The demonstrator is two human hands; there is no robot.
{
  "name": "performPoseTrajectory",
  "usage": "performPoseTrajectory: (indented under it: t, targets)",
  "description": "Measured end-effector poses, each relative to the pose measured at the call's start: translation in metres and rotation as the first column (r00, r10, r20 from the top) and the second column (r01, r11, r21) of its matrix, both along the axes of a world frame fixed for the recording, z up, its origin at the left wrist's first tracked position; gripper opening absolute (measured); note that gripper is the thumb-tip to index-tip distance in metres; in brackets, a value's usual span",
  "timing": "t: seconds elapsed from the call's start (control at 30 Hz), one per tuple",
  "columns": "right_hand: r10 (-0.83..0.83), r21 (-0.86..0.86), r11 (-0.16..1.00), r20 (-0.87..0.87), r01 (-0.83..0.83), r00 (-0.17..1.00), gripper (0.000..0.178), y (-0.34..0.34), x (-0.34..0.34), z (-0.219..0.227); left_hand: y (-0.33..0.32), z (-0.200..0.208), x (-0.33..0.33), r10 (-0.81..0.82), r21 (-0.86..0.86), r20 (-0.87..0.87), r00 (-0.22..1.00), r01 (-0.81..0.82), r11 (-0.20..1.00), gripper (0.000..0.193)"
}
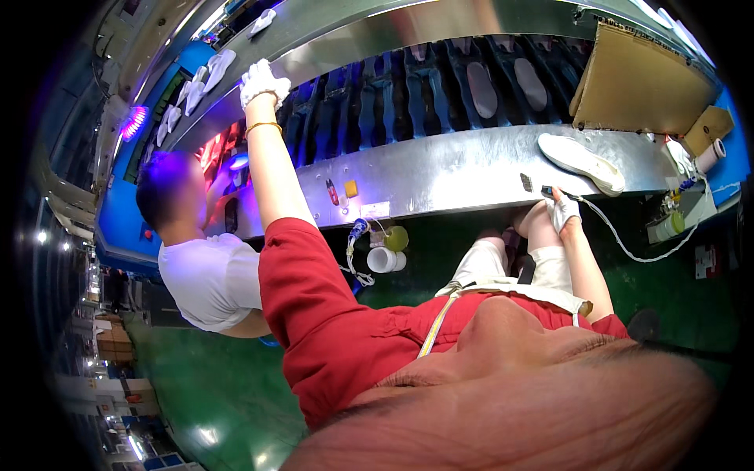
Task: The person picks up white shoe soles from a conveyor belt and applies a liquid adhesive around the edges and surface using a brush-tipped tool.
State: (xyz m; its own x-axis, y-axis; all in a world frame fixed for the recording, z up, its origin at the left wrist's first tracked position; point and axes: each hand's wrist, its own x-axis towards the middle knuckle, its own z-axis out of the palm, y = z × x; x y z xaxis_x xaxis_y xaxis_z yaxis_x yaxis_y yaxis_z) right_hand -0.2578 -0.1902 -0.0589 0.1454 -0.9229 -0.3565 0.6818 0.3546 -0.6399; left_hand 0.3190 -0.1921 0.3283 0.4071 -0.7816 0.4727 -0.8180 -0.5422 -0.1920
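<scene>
My left arm stretches out to the far left, and my left hand (264, 83), in a white glove, is over the machine's far metal rim with its fingers apart and nothing visible in them. Several white shoes (220, 69) sit on the shelf beyond it. Low at the right, my right hand (563, 212), in a white glove with bare fingertips, is closed around the black handle of a brush (547, 191) with a white tube. Its bristled head (526, 182) is over the metal ledge. A white shoe (581, 162) lies on the ledge just beyond.
Dark slotted holders (385, 102) run along the machine; two hold grey insoles (482, 89). A cardboard sheet (640, 82) stands at right. A red cutter (332, 192) and yellow block (351, 188) lie on the ledge (424, 173). A co-worker (208, 275) sits close at left.
</scene>
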Motion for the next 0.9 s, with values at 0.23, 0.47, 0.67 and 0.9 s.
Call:
performPoseTrajectory:
  t: [0.23, 0.47, 0.67, 0.9]
  targets:
    - [-0.003, -0.043, 0.999, -0.018, 0.002, 1.0, 0.019, -0.002, -0.005, 0.004, -0.01, 0.002, -0.025, 0.117, 0.05, 0.036, 0.992, -0.119, 0.992, 0.058]
    - [0.042, -0.031, 0.999, -0.047, -0.043, 0.998, 0.019, -0.006, -0.013, -0.013, -0.005, 0.018, -0.033, 0.187, 0.083, -0.034, 0.982, -0.184, 0.979, 0.064]
    - [-0.025, -0.013, 1.0, -0.099, 0.024, 0.995, 0.019, -0.012, -0.017, -0.017, -0.006, 0.022, -0.07, 0.239, 0.104, -0.071, 0.968, -0.231, 0.967, 0.07]
    - [-0.033, -0.045, 0.999, -0.105, 0.028, 0.994, 0.02, -0.012, -0.028, -0.016, -0.031, 0.024, 0.005, -0.083, 0.254, -0.083, 0.993, 0.102, 0.962, 0.05]
